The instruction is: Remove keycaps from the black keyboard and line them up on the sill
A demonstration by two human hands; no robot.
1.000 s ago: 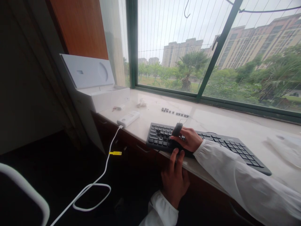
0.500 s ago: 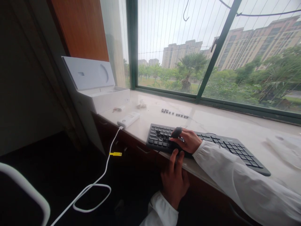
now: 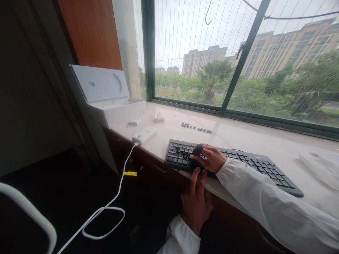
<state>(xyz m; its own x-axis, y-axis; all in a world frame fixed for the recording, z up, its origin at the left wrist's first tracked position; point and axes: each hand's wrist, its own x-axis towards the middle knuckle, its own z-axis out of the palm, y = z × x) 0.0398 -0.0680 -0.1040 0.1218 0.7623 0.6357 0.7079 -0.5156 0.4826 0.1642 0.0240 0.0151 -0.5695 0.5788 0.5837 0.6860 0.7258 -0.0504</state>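
A dark full-size keyboard (image 3: 267, 169) lies along the front edge of the white counter. Several keys are off its left part, leaving bare sockets. My right hand (image 3: 212, 157) is over that part, thumb and index finger closed toward each other just above the sockets. Something black and ribbed (image 3: 197, 149) is at its index finger; whether it covers the finger or is held, I cannot tell. My left hand (image 3: 196, 199) comes from below with stretched fingers, two fingertips against the keyboard's front edge. Behind the keyboard, several loose keycaps (image 3: 196, 127) lie in rows.
A white power bank (image 3: 144, 135) with a white cable (image 3: 120, 187) plugged in lies left on the counter (image 3: 164, 141). An open white box (image 3: 124, 113) stands at the far left corner. Clear plastic wrapping (image 3: 319, 167) lies at the right. A green-framed window (image 3: 185, 101) borders the back.
Both hands stay almost where they were; the right hand and keyboard appear shifted very slightly left with the view. Nothing has been taken or let go.
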